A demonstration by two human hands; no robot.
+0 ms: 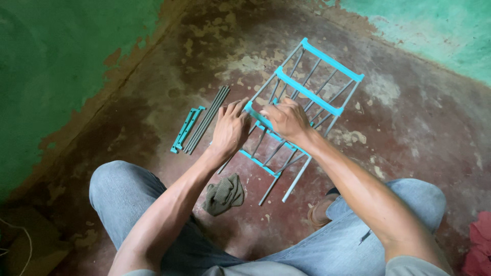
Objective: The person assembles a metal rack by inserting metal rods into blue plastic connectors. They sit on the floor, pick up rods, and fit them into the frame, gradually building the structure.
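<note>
A small rack point(312, 92) of grey metal rods and turquoise plastic crossbars lies tilted on the floor in front of me. My left hand point(230, 128) grips the left end of one turquoise crossbar point(254, 113). My right hand point(287, 120) presses on the same crossbar just to the right, fingers curled over it. Both hands cover the middle of that bar.
Loose grey rods point(207, 119) and a spare turquoise bar point(185, 130) lie on the stained floor to the left. A crumpled dark cloth point(224, 194) sits between my knees. Green painted walls point(51, 66) rise at left and upper right; a red cloth point(480, 245) is at far right.
</note>
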